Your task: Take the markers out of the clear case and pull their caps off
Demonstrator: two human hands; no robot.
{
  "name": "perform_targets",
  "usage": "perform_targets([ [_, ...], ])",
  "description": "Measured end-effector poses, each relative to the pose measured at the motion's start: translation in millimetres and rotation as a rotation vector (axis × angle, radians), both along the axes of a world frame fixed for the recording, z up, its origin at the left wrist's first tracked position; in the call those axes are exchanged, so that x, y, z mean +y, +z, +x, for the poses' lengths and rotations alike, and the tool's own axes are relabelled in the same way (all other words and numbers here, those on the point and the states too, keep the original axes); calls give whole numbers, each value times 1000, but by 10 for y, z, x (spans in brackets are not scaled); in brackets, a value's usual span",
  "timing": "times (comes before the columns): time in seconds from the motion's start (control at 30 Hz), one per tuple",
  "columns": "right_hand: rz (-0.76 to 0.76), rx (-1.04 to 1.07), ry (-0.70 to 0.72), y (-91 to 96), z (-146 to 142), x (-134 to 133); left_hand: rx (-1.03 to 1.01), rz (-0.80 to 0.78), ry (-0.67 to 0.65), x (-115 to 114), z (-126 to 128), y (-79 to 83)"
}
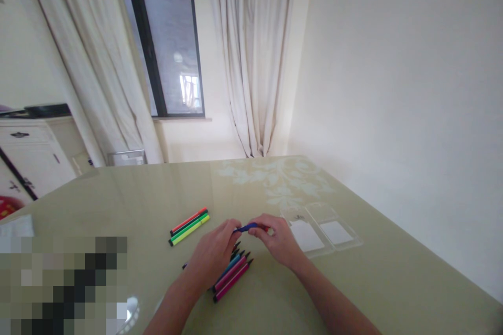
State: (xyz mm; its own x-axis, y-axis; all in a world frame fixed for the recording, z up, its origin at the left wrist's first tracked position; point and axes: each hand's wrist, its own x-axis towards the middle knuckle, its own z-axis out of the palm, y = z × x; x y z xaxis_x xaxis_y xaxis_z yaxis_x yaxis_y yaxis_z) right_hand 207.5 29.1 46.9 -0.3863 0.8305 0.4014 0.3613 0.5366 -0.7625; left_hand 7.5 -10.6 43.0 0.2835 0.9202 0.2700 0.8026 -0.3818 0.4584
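Note:
Both hands meet over the glossy beige table (118, 204). My left hand (212, 256) and my right hand (277, 241) each pinch an end of a blue marker (248, 227) held level just above the tabletop; a red tip shows at its right end. Under my left hand lies a bunch of markers (231, 275), pink, magenta and teal among them, with dark caps. Three more markers (189, 226), red, green and yellow, lie side by side to the left, apart from the hands.
A clear plastic case (322, 233), opened flat with two white inserts, lies right of my right hand. A blurred-out patch covers the table's near left. Behind the table are a wall, curtains, a window and a white cabinet (35, 157).

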Motion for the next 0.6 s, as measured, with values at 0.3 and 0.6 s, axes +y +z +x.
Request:
perform_targets([
  [0.3,-89,378,-313,-96,603,486,170,-34,413,132,-555,7],
  [0.6,-111,-161,-141,-80,733,469,106,-188,300,269,-807,-339],
])
